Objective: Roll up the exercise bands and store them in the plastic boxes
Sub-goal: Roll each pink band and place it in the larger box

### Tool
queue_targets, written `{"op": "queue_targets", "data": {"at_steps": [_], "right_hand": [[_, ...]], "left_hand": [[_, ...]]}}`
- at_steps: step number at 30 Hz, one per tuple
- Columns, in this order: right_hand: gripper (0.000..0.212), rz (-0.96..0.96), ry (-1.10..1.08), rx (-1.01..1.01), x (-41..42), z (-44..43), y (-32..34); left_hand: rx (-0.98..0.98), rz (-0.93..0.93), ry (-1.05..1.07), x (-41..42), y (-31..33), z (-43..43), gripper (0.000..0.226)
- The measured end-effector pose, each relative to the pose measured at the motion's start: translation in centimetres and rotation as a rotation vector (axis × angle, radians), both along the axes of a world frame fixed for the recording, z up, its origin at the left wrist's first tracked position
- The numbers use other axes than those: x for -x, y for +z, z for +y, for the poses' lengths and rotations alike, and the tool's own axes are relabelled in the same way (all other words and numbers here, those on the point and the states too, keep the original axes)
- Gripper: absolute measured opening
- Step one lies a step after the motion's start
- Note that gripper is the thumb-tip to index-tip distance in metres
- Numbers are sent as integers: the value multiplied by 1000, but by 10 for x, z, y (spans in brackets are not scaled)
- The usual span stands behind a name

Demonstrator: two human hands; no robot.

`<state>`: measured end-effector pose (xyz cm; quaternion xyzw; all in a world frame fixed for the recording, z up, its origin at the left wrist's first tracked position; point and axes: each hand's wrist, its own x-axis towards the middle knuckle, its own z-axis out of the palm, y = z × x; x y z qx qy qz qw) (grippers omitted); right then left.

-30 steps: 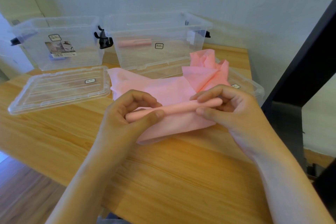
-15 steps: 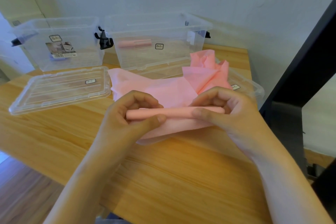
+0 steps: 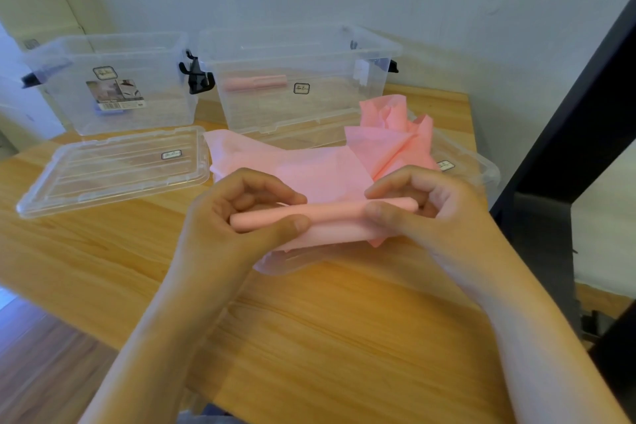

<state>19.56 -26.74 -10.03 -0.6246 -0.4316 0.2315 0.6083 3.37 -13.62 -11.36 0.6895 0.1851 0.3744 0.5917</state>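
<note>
Both grips, left hand point(image 3: 223, 227) and right hand point(image 3: 444, 217), pinch the band roll point(image 3: 330, 213); bare table point(image 3: 344, 337) nearer; tail apparently overlies lid point(image 3: 481, 173).

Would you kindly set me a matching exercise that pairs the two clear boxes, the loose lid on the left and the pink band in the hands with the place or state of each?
Things
1. left plastic box
2. right plastic box
3. left lid
4. pink exercise band

Places or states
A. partly rolled, gripped by the left hand and the right hand
B. holds a rolled pink band
C. lies flat on the wooden table
D. carries a large picture label on its front wall

Pairs: 1-D, 2-B, 3-C, 4-A
</note>
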Motion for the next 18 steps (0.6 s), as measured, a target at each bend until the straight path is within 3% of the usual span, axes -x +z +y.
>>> {"op": "queue_targets", "data": {"at_steps": [8,11,15,18], "right_hand": [[19,29,-27,-48,3,-5,10],[16,-7,-52,-10,2,-8,12],[8,-85,-39,52,1,-11,13],[14,-92,-5,74,2,-16,15]], "left_hand": [[28,147,-55,2,1,-2,14],[-9,224,-62,3,1,-3,24],[5,222,-89,3,4,-5,23],[89,179,-159,7,8,-7,23]]}}
